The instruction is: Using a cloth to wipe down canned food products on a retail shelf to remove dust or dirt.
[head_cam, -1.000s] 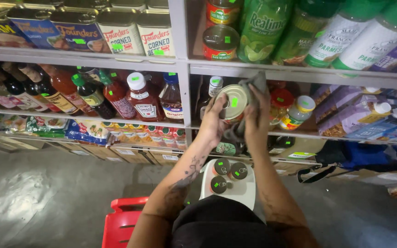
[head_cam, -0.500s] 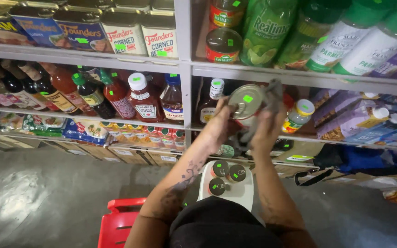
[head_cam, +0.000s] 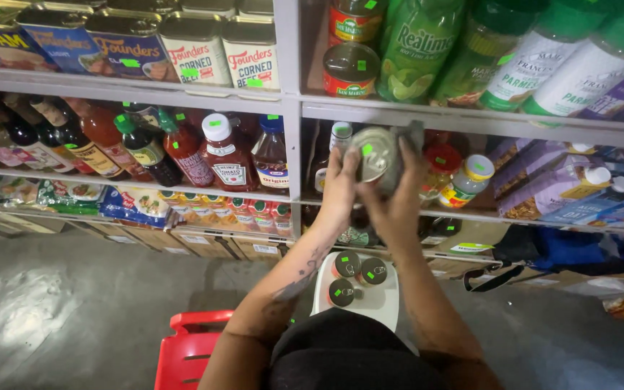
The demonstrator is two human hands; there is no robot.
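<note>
Far left, upper white metal shelf point(head_cam: 146, 90): a row of oblong tinned-meat cans with blue and white labels point(head_cam: 189, 47), each with a small green sticker

Below them, dark glass sauce bottles point(head_cam: 59, 137), then a red ketchup bottle with a white cap point(head_cam: 222, 155) and a brown syrup bottle with a blue cap point(head_cam: 272, 155), all upright and close together. Under that shelf, flat colourful packets point(head_cam: 146, 206)

Bottom left, on the grey concrete floor point(head_cam: 52, 303), a red plastic crate point(head_cam: 193, 347), only its corner seen

Centre: left hand point(head_cam: 339, 184) is raised in front of the middle shelf, fingers curled round the left side of a round silver-topped tin can with a green sticker on its lid point(head_cam: 373, 155). The can is tilted, lid towards the camera, held in the air just before the shelf edge. Right hand point(head_cam: 399, 198) wraps the can's right side and underside together with a grey cloth point(head_cam: 413, 137), which shows above the fingers. Both hands closed on the can, touching it

Beneath the forearms, a white tray point(head_cam: 380, 303) carries three small dark-lidded cans point(head_cam: 355, 274) with green stickers, close together

Right: green-capped lime juice bottles point(head_cam: 417, 47) on the upper shelf, small yellow-lidded jars point(head_cam: 467, 180) behind the right hand, purple boxes point(head_cam: 543, 184) farther right
</note>
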